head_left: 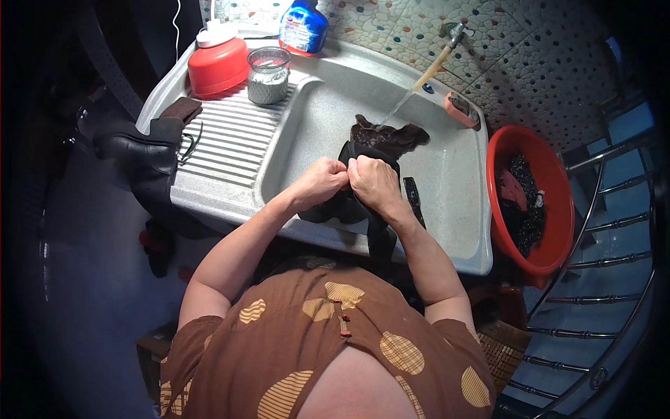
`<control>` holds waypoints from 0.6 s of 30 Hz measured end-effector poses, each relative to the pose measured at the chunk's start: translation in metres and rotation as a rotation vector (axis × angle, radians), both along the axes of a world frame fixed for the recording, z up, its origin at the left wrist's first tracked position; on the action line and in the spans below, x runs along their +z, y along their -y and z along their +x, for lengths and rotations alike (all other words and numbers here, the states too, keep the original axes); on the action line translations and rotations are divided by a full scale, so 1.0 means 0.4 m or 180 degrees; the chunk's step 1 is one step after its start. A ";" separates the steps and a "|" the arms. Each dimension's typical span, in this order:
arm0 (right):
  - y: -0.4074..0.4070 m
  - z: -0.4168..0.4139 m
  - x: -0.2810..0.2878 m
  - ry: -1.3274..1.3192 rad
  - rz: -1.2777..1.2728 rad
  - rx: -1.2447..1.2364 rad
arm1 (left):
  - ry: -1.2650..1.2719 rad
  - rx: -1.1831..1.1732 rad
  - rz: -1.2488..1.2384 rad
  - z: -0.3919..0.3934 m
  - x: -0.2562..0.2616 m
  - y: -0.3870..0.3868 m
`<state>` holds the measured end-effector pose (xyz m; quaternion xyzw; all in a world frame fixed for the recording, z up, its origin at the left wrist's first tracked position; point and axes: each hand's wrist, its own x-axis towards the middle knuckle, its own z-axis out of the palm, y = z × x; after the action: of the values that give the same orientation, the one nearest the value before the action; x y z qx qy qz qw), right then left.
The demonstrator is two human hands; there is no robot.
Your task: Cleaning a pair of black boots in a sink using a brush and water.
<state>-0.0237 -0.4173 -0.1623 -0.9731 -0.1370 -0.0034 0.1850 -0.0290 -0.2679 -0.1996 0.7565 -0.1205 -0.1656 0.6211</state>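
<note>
My left hand and my right hand meet over the basin of a speckled stone laundry sink. Both are closed on a black item, perhaps a bag or garment, whose strap-like part hangs over the front edge. Beyond them a wet dark brown cloth lies in the basin, under water running from a hose on the wall tap. A black strap or brush-like strip rests right of my hands. What my fingertips pinch is hidden.
On the ribbed washboard stand a red container and a glass jar of white powder. A blue bottle is behind. Black leather drapes over the left edge. A red basin of clothes sits right, beside metal railings.
</note>
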 end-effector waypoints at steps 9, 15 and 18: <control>0.027 0.007 -0.008 0.0464 0.0232 -0.0046 | 0.0165 0.0291 0.1153 -0.005 0.004 -0.011; 0.022 0.005 -0.008 0.0402 0.0190 -0.0087 | -0.0080 0.0368 0.1339 0.007 -0.021 -0.035; 0.013 0.003 -0.023 0.0317 0.0101 -0.0026 | -0.0036 0.0307 0.1676 0.020 -0.024 -0.060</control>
<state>-0.0225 -0.4223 -0.1716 -0.9693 -0.1420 -0.0547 0.1933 -0.0212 -0.2440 -0.2092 0.8959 -0.0336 -0.1657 0.4108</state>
